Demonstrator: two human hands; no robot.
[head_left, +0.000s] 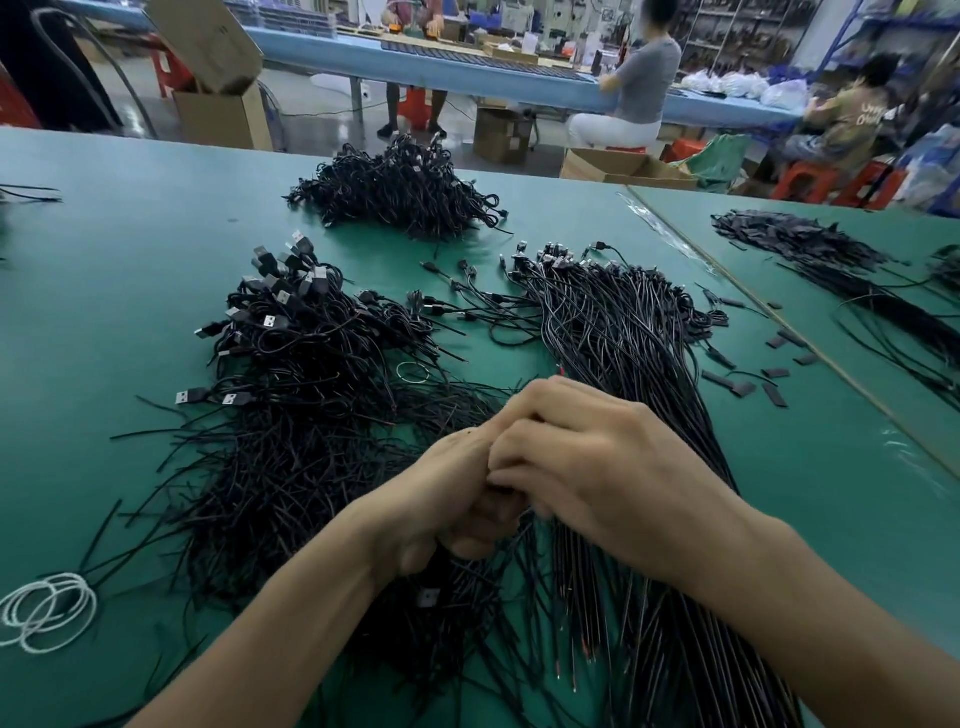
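both hands work over the middle of the counter (104, 249), towards its near edge. the left hand (447, 499) is closed in a fist around a thin black cable (435, 571), which leaves the fist downward and ends in a usb plug (429, 595). the right hand (587, 457) is curled in against the left. it appears to pinch the same cable, but the contact point is hidden between the fingers.

handling, as we judge it:
- the cable is light and limp. it will sag and swing from any single grip.
- the jacket looks smooth, so a loose pinch may slip.
- we take hold just behind the moulded plug, or near the stripped end, never on the bare conductor tips.
- neighbouring strands tangle readily, so we draw one cable out along its length.

a spread of loose wires (291, 467) lies under the left forearm. a pile with usb heads (291, 322) lies beyond it towards the left edge. a long combed bundle (623, 332) runs past the right hand. white ties (47, 610) lie at the near left corner.
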